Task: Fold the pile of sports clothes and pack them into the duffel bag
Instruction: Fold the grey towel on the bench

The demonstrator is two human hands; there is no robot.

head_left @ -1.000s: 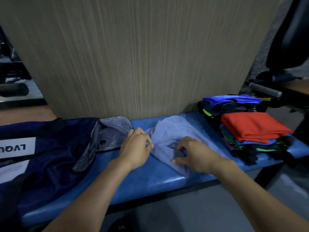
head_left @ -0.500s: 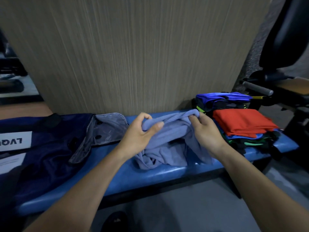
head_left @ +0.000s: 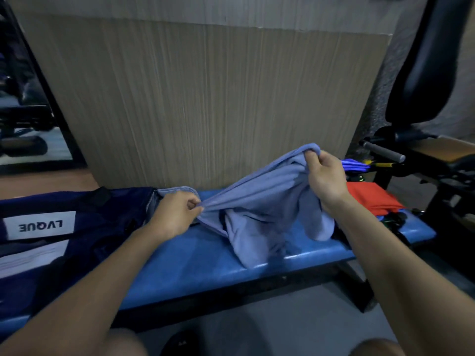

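You hold one pale lilac-blue soft fabric garment (head_left: 259,199) stretched between your two hands above the one glossy blue padded bench (head_left: 205,260). Your left hand (head_left: 174,214) pinches its lower corner; your right hand (head_left: 325,178) grips its raised edge. One navy duffel bag (head_left: 84,227) lies left; one stack of folded clothes (head_left: 370,199), red on top, sits right.

1. Only one view is given, taken from a wide-angle camera worn on the head.
2. The scene is looked at forward and steeply down, over both forearms toward the blue surface (head_left: 205,263).
3. The hands, left (head_left: 174,214) and right (head_left: 325,176), are seen at close range, mid-frame.
4. A wood-grain panel (head_left: 205,104) fills the upper frame; straight edges are bent near the borders.
5. No second view is given, so nothing is shared.
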